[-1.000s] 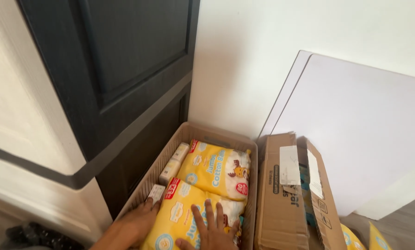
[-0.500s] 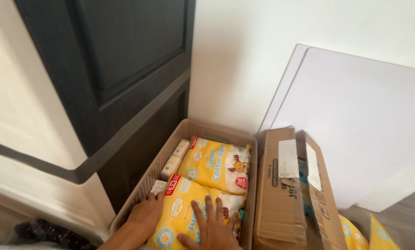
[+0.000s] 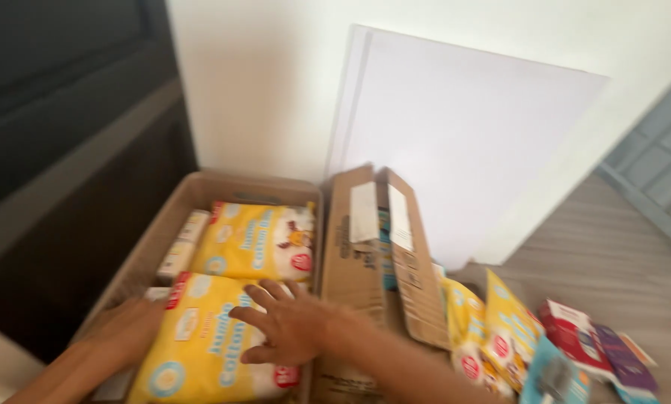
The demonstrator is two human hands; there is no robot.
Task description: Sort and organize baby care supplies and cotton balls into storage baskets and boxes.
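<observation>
Both hands are on the near yellow pack in a tan bin on the floor. Left hand lies against the pack's left edge, fingers hidden btwn pack and bin wall, so can't tell if it grips. Right hand lies flat on top w/ fingers spread, palm down, not clamped on anything. A 2nd yellow pack lies behind it in the same bin, touching it, w/ a slim pale box along the left wall. A cardboard box stands just right of the bin, flaps up. More yellow packs and small coloured packets lie on the floor to the right. A white board leans on the wall. View is blurred.
</observation>
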